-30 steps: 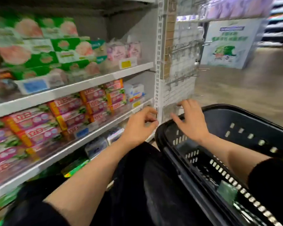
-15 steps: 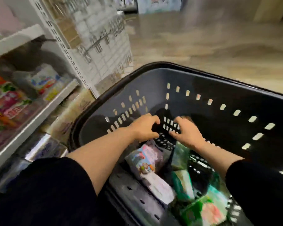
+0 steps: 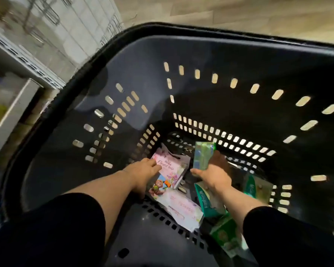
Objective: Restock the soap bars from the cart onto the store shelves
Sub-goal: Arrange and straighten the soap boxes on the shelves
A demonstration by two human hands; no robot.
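Sleeves: black sleeves (image 3: 52, 224) cover both upper forearms at the near edge of the view; bare forearms reach down into the cart.
Near packs: a green soap box (image 3: 225, 235) lies on the cart floor under the right forearm; a pale pink pack (image 3: 181, 209) lies flat between the two forearms.
Green pack with lettering: a green pack (image 3: 205, 199) lies tilted just below the right hand, touching the pale pink pack's right end.
Left hand: the left hand (image 3: 143, 172) grips the left edge of the flower soap pack (image 3: 168, 173), thumb on its printed face, fingers under it.
Flower soap pack: pink, with a cartoon figure at its near end; lying on the cart floor between the hands.
Right hand: the right hand (image 3: 213, 176) holds a green soap bar (image 3: 202, 156), fingers curled round its lower half; the bar stands upright above the hand, raised off the floor.
Right-side pack: another green pack (image 3: 255, 187) leans just right of the right hand.
Cart: dark slotted plastic cart (image 3: 201, 51); its walls rise beyond and around both hands.
Shelving: white shelf edge (image 3: 8, 120) far left of the left hand, outside the cart.
Floor: wood-pattern store floor (image 3: 239, 14) beyond the far rim.
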